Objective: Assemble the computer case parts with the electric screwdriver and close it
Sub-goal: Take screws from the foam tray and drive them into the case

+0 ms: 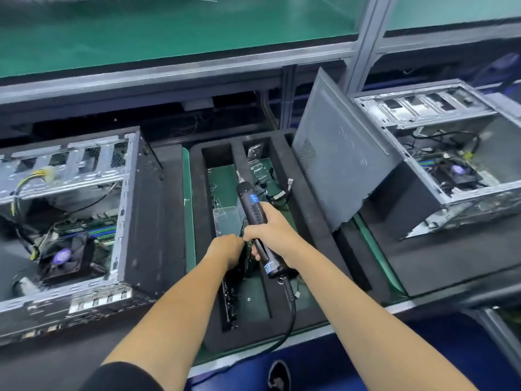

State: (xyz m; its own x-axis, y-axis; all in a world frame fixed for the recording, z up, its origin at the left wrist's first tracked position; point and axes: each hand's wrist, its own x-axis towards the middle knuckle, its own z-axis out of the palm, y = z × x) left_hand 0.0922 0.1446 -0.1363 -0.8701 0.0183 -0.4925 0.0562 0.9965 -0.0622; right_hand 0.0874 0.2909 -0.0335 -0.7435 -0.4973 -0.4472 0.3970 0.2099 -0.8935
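While right grip [275,227] clasps the electric screwdriver [258,221], left grip [228,251] reaches curled into foam tray [315,221].

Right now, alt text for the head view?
A person's right hand grips a black electric screwdriver over a black foam tray of small parts, while the left hand reaches into the tray. Open computer cases sit left and right; a grey side panel leans against the right one.

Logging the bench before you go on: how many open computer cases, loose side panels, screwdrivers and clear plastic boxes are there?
Open computer cases: 2, left case and right case
Loose side panels: 1, side panel
Screwdrivers: 1, electric screwdriver in the right hand
Clear plastic boxes: 1, plastic box
Total: 5
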